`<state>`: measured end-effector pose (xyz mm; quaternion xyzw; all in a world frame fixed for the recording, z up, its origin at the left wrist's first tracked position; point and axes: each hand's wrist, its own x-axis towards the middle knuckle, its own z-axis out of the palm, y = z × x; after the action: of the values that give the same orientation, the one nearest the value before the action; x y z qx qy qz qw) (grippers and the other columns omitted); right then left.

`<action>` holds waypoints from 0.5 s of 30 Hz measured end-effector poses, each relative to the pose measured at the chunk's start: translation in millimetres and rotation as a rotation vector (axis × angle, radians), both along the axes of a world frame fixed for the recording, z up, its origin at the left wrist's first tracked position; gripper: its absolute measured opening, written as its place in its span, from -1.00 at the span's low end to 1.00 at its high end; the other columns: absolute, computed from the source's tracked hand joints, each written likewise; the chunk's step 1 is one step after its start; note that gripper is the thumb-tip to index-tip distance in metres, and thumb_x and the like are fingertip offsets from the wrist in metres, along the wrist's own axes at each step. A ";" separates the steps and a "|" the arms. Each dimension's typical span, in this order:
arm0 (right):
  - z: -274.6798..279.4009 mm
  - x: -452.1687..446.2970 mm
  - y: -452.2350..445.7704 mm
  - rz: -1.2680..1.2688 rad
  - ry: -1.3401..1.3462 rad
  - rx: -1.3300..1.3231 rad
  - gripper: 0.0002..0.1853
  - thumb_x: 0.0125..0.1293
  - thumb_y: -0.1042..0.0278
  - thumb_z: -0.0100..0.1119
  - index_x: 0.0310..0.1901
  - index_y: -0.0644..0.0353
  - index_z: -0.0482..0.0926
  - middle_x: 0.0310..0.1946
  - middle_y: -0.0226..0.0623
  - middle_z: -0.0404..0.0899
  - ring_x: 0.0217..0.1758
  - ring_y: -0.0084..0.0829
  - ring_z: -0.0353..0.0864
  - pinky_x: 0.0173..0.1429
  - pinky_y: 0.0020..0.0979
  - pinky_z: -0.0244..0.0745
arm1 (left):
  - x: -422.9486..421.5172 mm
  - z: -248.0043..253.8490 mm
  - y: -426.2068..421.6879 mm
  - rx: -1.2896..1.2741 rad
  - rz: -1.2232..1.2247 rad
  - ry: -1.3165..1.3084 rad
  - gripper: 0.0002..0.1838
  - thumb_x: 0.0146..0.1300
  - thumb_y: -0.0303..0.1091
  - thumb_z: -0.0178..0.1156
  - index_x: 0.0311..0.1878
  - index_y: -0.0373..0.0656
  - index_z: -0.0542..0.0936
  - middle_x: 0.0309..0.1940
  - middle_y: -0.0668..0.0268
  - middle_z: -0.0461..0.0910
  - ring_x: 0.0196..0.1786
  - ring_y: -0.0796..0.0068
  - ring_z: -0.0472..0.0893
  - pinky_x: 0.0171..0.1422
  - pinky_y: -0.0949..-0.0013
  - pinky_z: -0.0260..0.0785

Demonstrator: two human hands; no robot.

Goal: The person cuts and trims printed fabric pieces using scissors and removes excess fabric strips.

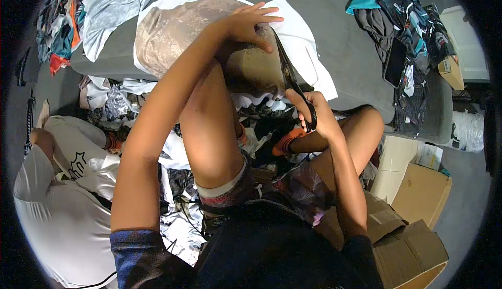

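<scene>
My left hand (251,25) rests on a tan mottled camouflage-patterned cloth (175,30), its fingers stretched out and apart. A white cloth (306,35) lies under the patterned one and sticks out around it. On the right, my right hand (318,112) is closed around the black handles of a pair of scissors (312,119). Their long dark blades point away from me, along the right edge of the patterned cloth and up toward my left hand. Whether the blades are apart, I cannot make out.
The cloths lie on a grey surface (334,7). Dark and teal garments (408,17) and a black phone (395,61) are at the right. Fabric scraps (180,237) cover the floor. Cardboard boxes (413,252) stand lower right. Another person in white (63,221) sits at the left.
</scene>
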<state>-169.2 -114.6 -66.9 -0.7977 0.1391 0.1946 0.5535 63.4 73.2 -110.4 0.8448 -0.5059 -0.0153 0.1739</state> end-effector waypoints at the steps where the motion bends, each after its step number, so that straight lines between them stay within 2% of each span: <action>1: -0.1 -0.3 -0.2 0.001 -0.005 0.009 -0.32 0.20 -0.29 0.16 -0.81 0.14 0.35 -0.87 -0.46 0.28 -0.82 -0.60 0.31 -0.69 -0.52 0.22 | 0.2 -0.7 0.1 -0.009 -0.002 0.001 -0.05 -0.16 0.25 0.38 0.38 0.35 0.26 0.49 0.44 0.02 0.53 0.07 -0.10 0.52 -0.10 -0.23; 3: 1.3 -0.2 -1.3 0.001 -0.009 0.019 -0.32 0.21 -0.28 0.15 -0.81 0.14 0.35 -0.87 -0.46 0.29 -0.82 -0.60 0.31 -0.69 -0.52 0.21 | 0.6 -1.2 0.1 -0.017 -0.005 0.002 -0.04 -0.16 0.26 0.38 0.38 0.35 0.26 0.49 0.44 0.02 0.53 0.07 -0.10 0.52 -0.11 -0.23; 5: 5.4 1.2 -2.7 0.049 0.040 0.022 -0.56 0.34 0.06 0.14 -0.59 0.18 0.39 -0.76 -0.46 0.39 -0.77 -0.65 0.41 -0.70 -0.60 0.28 | 1.1 -0.9 0.3 -0.025 -0.008 0.021 -0.04 -0.17 0.28 0.37 0.38 0.36 0.26 0.49 0.45 0.03 0.53 0.08 -0.10 0.51 -0.12 -0.23; 6: 5.2 1.2 -3.4 0.048 0.040 0.022 -0.56 0.34 0.06 0.14 -0.59 0.18 0.39 -0.76 -0.46 0.39 -0.77 -0.65 0.41 -0.70 -0.60 0.28 | 0.8 0.0 0.0 -0.025 -0.009 0.022 -0.04 -0.17 0.28 0.37 0.38 0.36 0.26 0.49 0.45 0.03 0.53 0.08 -0.10 0.51 -0.12 -0.23; 8: 4.6 1.1 -4.2 0.069 0.036 0.034 -0.54 0.35 0.02 0.12 -0.59 0.18 0.39 -0.76 -0.45 0.39 -0.77 -0.65 0.40 -0.71 -0.60 0.27 | 0.2 1.9 -0.2 0.008 0.000 0.024 -0.03 -0.18 0.42 0.28 0.37 0.32 0.29 0.48 0.40 0.03 0.53 0.05 -0.11 0.52 -0.10 -0.26; 12: 8.6 1.5 -1.6 0.066 0.070 -0.032 -0.50 0.34 -0.06 0.10 -0.59 0.18 0.39 -0.76 -0.45 0.40 -0.77 -0.65 0.40 -0.71 -0.59 0.25 | -1.5 1.9 -0.5 0.019 0.004 0.012 -0.03 -0.17 0.43 0.27 0.38 0.34 0.28 0.49 0.41 0.02 0.53 0.06 -0.12 0.51 -0.11 -0.26; 14: 2.9 -0.6 -4.3 0.087 0.044 -0.009 -0.47 0.33 -0.13 0.08 -0.59 0.17 0.39 -0.76 -0.45 0.40 -0.78 -0.65 0.39 -0.71 -0.60 0.23 | -2.0 1.9 -0.1 0.015 0.010 -0.009 -0.03 -0.17 0.30 0.36 0.39 0.38 0.25 0.49 0.44 0.02 0.53 0.08 -0.11 0.51 -0.14 -0.21; 15: -0.9 -2.9 -6.9 0.090 0.042 -0.010 -0.47 0.33 -0.13 0.08 -0.59 0.17 0.39 -0.76 -0.45 0.40 -0.78 -0.65 0.39 -0.71 -0.60 0.23 | -2.1 1.8 -0.1 0.014 0.013 -0.011 -0.03 -0.17 0.30 0.36 0.39 0.38 0.25 0.49 0.44 0.02 0.53 0.08 -0.11 0.51 -0.14 -0.21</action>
<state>-172.1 -121.5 -67.8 -0.8016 0.1157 0.2350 0.5374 61.3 73.1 -108.7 0.8492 -0.5014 -0.0132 0.1651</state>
